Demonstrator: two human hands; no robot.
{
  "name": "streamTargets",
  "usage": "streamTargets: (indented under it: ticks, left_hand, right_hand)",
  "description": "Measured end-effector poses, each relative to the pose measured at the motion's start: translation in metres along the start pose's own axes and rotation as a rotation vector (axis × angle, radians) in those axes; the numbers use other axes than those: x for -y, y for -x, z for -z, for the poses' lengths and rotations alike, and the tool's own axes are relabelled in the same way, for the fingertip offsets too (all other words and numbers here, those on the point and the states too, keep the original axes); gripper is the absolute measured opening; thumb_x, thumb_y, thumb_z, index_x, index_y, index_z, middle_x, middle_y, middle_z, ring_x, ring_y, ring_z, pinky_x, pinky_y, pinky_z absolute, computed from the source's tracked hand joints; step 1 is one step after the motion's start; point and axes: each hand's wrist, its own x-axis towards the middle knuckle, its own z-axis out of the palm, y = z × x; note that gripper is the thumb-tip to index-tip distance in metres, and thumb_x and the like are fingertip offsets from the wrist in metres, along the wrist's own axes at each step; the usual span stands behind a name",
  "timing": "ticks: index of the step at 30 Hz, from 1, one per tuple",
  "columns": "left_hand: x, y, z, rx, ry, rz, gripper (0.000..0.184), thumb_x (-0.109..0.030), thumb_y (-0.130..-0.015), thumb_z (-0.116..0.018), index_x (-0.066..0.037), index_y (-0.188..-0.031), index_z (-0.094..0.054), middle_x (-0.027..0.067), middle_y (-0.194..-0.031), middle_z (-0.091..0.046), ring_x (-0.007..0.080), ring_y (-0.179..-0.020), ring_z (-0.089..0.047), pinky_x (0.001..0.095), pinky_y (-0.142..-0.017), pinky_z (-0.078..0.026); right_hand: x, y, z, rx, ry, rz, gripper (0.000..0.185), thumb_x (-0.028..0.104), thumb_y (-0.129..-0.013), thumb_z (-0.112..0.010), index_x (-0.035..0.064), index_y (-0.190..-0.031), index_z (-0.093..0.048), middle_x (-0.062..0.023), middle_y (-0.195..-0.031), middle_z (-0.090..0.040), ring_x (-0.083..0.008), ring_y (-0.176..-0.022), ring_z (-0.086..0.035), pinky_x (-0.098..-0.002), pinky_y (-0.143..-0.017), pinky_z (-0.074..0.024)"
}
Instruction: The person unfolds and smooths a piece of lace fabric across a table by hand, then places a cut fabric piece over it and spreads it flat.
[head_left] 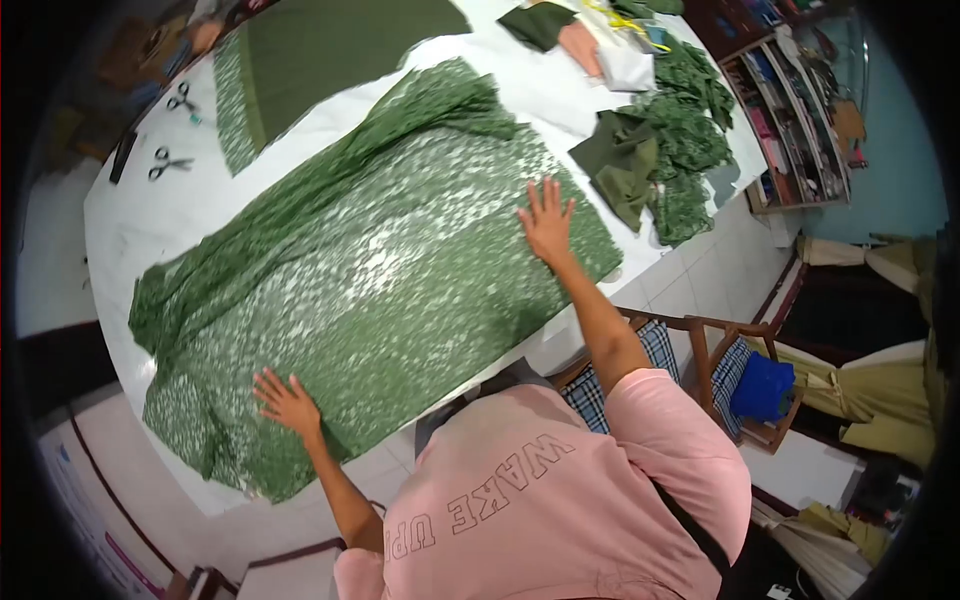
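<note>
A wide piece of green lace fabric [400, 310] lies spread over the white table, its far part bunched into a long fold. My left hand [288, 403] rests flat on the lace near its left end, fingers spread. Toward the right end, my right hand [547, 222] also presses flat on it with the fingers apart. Neither hand grips anything. Beyond the fold lies a plain dark green cloth [340, 50] with a strip of lace along its left side.
Two pairs of scissors [170, 163] and a black object [124, 158] lie at the table's left. Crumpled green lace [690, 140], dark green scraps [620, 165] and a yellow tape [625, 22] sit at the right. A wooden chair [700, 350] stands beside me, a shelf [790, 120] beyond.
</note>
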Motion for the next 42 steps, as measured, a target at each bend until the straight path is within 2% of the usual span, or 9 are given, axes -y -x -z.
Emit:
streamTargets:
  ticks: [9, 13, 19, 21, 23, 26, 28, 32, 42]
  left_hand:
    - [-0.079, 0.031, 0.034, -0.055, 0.046, 0.196, 0.055, -0.044, -0.090, -0.027, -0.016, -0.137, -0.015, 0.0082, -0.143, -0.008, 0.0318, -0.131, -0.007, 0.0588, -0.098, -0.013]
    - [-0.174, 0.090, 0.061, -0.039, 0.138, 0.127, 0.057, -0.042, -0.090, -0.028, -0.012, -0.137, -0.014, 0.0086, -0.143, -0.006, 0.0329, -0.131, -0.004, 0.0562, -0.100, -0.004]
    - [-0.216, 0.140, 0.044, 0.092, 0.098, 0.242, 0.060, -0.043, -0.089, -0.031, -0.010, -0.136, -0.015, 0.0132, -0.143, -0.007, 0.0353, -0.130, -0.003, 0.0558, -0.100, -0.003]
    - [-0.226, 0.140, 0.048, 0.052, 0.149, 0.313, 0.061, -0.044, -0.089, -0.033, -0.009, -0.136, -0.016, 0.0144, -0.142, -0.008, 0.0358, -0.130, -0.003, 0.0563, -0.100, -0.003]
    - [-0.236, 0.122, 0.062, -0.129, 0.144, 0.173, 0.053, -0.040, -0.087, -0.041, -0.006, -0.127, -0.037, 0.0191, -0.132, -0.031, 0.0368, -0.123, -0.026, 0.0545, -0.096, -0.020]
    - [-0.291, 0.094, 0.107, 0.105, 0.911, 0.191, 0.038, -0.033, -0.085, -0.050, 0.003, -0.097, -0.058, 0.0144, -0.083, -0.062, 0.0250, -0.075, -0.059, 0.0348, -0.070, -0.047]
    - [-0.345, 0.089, 0.127, 0.528, 1.510, 0.313, 0.036, -0.035, -0.087, -0.048, -0.001, -0.093, -0.059, 0.0094, -0.082, -0.062, 0.0158, -0.073, -0.060, 0.0261, -0.065, -0.047]
    - [-0.440, 0.086, 0.201, 1.118, 2.044, 0.144, 0.055, -0.046, -0.089, -0.032, 0.003, -0.108, -0.050, 0.0135, -0.096, -0.059, 0.0222, -0.081, -0.060, 0.0321, -0.071, -0.050]
    - [-0.423, 0.105, 0.159, 0.637, 2.085, -0.225, 0.036, -0.029, -0.089, -0.041, -0.002, -0.113, -0.047, 0.0083, -0.107, -0.054, 0.0183, -0.093, -0.054, 0.0309, -0.080, -0.046]
  right_hand:
    - [-0.040, -0.002, 0.013, -0.062, -0.147, 0.094, 0.056, 0.031, -0.081, -0.051, 0.0096, -0.130, -0.032, -0.0196, -0.136, -0.023, -0.0358, -0.127, -0.017, -0.0541, -0.100, -0.0106]
    - [-0.106, -0.007, 0.053, -0.202, 0.016, -0.197, 0.058, 0.023, -0.065, -0.066, 0.0049, -0.116, -0.043, -0.0192, -0.112, -0.039, -0.0342, -0.104, -0.037, -0.0465, -0.088, -0.0281]
    - [-0.182, -0.012, 0.055, -0.046, 0.003, -0.183, 0.046, 0.022, -0.065, -0.067, 0.0041, -0.103, -0.049, -0.0153, -0.102, -0.046, -0.0313, -0.096, -0.043, -0.0405, -0.081, -0.0337]
    - [-0.203, -0.024, 0.033, -0.060, -0.566, -0.319, 0.032, 0.018, -0.065, -0.068, 0.0038, -0.090, -0.054, -0.0101, -0.086, -0.054, -0.0271, -0.081, -0.051, -0.0365, -0.073, -0.0394]
    - [-0.211, -0.044, 0.039, -0.075, -0.923, -0.418, 0.029, 0.014, -0.065, -0.067, 0.0024, -0.089, -0.055, -0.0103, -0.085, -0.057, -0.0260, -0.079, -0.053, -0.0358, -0.072, -0.0407]
    - [-0.180, -0.068, 0.099, -0.061, -1.688, -0.654, 0.025, 0.008, -0.067, -0.067, 0.0001, -0.088, -0.056, -0.0067, -0.086, -0.059, -0.0203, -0.077, -0.056, -0.0333, -0.070, -0.0434]
    - [-0.152, -0.080, 0.151, 0.147, -1.952, -0.571, 0.025, 0.009, -0.070, -0.066, -0.0004, -0.091, -0.056, -0.0052, -0.085, -0.059, -0.0176, -0.074, -0.056, -0.0304, -0.069, -0.0451]
    - [-0.078, -0.043, 0.268, 0.469, -1.990, -0.187, 0.028, 0.009, -0.071, -0.062, -0.0013, -0.097, -0.056, -0.0078, -0.088, -0.060, -0.0178, -0.077, -0.059, -0.0306, -0.071, -0.0482]
    - [-0.030, 0.051, 0.306, 1.360, -1.612, 0.398, 0.038, 0.013, -0.061, -0.068, -0.0045, -0.093, -0.058, -0.0078, -0.084, -0.060, -0.0141, -0.076, -0.056, -0.0260, -0.067, -0.0420]
